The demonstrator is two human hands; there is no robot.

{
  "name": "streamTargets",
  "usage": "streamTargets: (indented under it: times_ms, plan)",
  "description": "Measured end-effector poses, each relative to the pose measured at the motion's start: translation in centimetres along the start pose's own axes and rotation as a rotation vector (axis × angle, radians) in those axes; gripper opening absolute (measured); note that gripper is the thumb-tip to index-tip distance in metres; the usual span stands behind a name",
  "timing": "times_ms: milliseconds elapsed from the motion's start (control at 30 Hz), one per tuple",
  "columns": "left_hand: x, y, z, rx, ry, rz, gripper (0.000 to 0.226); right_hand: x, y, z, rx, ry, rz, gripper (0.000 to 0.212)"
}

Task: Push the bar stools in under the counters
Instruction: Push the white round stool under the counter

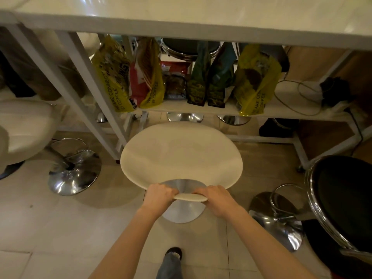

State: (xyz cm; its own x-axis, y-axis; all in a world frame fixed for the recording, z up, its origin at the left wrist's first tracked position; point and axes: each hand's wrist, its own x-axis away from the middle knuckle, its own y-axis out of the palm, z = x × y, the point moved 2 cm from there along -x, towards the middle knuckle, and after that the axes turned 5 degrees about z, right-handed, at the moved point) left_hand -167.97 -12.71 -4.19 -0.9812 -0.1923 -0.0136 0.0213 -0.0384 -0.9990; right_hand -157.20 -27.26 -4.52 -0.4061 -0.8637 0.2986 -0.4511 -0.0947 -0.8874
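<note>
A cream bar stool point(181, 156) with a curved seat stands in front of me, its far edge close to the lower shelf of the white counter point(181, 27). Its round metal base point(183, 210) shows below the seat's low back rim. My left hand point(159, 195) grips that rim from the left. My right hand point(217, 198) grips it from the right, fingers curled over the edge. The counter top stretches across the top of the view.
A white stool point(22, 133) with a chrome base point(74, 172) stands at the left. A black stool point(346, 200) with a chrome rim and base point(279, 220) stands at the right. Several coffee bags point(149, 77) fill the counter's shelf. More stool bases show behind. My shoe point(174, 253) is on the tiles.
</note>
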Motion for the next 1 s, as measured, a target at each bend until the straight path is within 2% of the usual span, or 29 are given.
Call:
streamTargets:
  times_ms: [500,1000]
  plan:
    - [-6.7,0.1,-3.4,0.042,0.040,0.060,0.038,-6.5,-2.2,2.7,0.005,0.031,0.046,0.028]
    - [-9.5,0.0,-4.8,0.068,0.020,0.057,0.042,-9.4,-3.4,3.8,0.055,0.018,0.029,0.028]
